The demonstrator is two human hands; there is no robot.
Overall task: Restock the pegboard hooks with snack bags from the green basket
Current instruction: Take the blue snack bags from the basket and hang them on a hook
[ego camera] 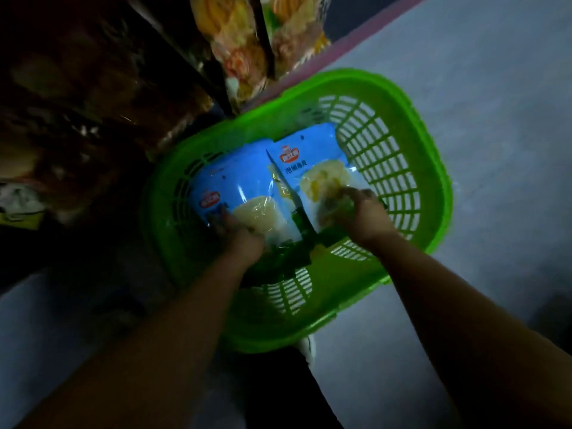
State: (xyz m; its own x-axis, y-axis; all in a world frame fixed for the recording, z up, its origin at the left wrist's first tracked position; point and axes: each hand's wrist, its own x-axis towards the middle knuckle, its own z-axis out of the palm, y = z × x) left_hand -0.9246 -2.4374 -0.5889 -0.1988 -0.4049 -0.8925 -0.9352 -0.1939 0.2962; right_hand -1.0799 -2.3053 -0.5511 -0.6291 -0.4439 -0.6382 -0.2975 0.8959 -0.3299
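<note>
Shelves (93, 103) of dim packets stood left. The left hand (238, 239) pinched the left snack bag (235, 187), the right hand (359, 212) curled its fingers (346, 196) over the right snack bag (312, 168), both inside the green basket (433, 187) on the floor (495, 88), probably to lift 2 together.

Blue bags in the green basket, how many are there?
2. One blue bag lies on the basket's left side under the left hand; the other lies on the right under the right hand. More may hide beneath.
</note>
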